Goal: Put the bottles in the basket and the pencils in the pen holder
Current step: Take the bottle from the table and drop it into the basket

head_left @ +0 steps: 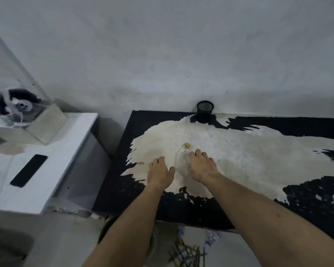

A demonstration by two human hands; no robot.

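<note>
A clear plastic bottle (pixel 179 159) with a yellow cap (pixel 186 145) lies on the black-and-white table (pixel 258 151), cap pointing away from me. My right hand (pixel 202 167) rests over its right side with the fingers curled onto it. My left hand (pixel 159 174) lies palm down just left of the bottle, holding nothing. A black mesh pen holder (pixel 205 111) stands at the table's back edge against the wall. On the floor below the front edge lie several pencils (pixel 185 253) and clear bottles (pixel 210 237) with blue caps. A dark round rim (pixel 104 228), possibly the basket, is mostly hidden by my left arm.
A white cabinet (pixel 52 170) stands left of the table, with a gap between them. On it lie a black phone (pixel 28 170) and a small fan (pixel 17 106). A grey wall runs close behind the table.
</note>
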